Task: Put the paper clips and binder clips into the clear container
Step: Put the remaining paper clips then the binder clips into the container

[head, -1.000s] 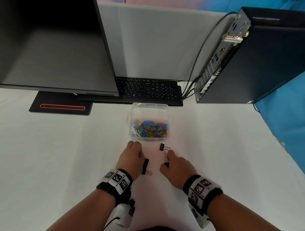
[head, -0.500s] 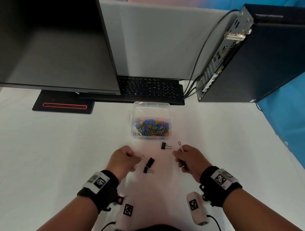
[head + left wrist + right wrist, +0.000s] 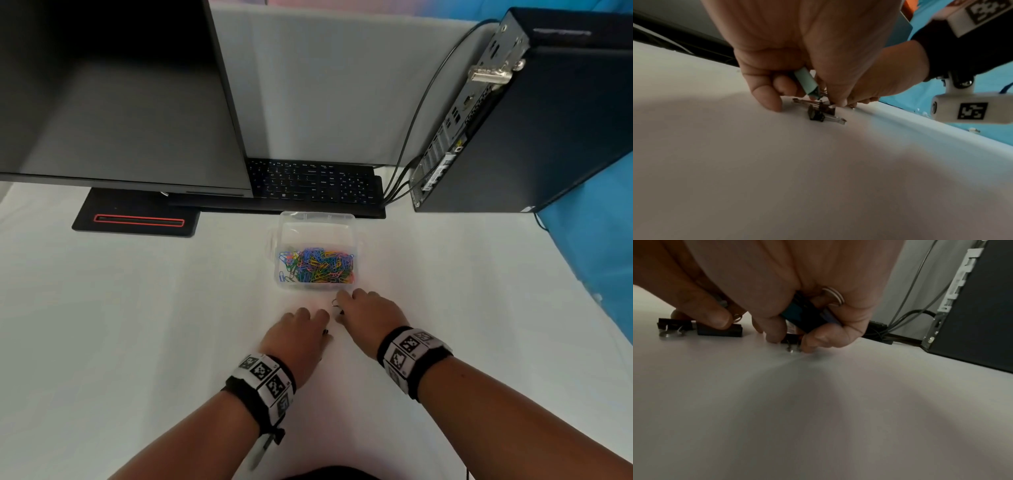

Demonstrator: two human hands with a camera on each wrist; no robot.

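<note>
The clear container (image 3: 317,224) stands open in front of me with several coloured paper clips (image 3: 317,265) in its near half. Just in front of it both hands are down on the white table. My left hand (image 3: 317,325) keeps a mint-green binder clip (image 3: 806,81) curled in its fingers, and its fingertips pinch at black binder clips (image 3: 818,112) lying on the table. My right hand (image 3: 344,305) holds blue and black binder clips (image 3: 797,316) in its palm while its fingertips pinch a small black binder clip (image 3: 790,340). Two more black clips (image 3: 719,331) lie under the left hand's fingers.
A black keyboard (image 3: 315,185) lies right behind the container, with a monitor (image 3: 113,96) and its base (image 3: 137,219) at the back left. A black computer tower (image 3: 534,123) with cables (image 3: 407,171) stands at the back right. The table's right edge meets blue cloth (image 3: 589,246).
Both hands were apart and turned up with clips in them; they have come down and together over the black binder clips on the table, which are now mostly covered.
</note>
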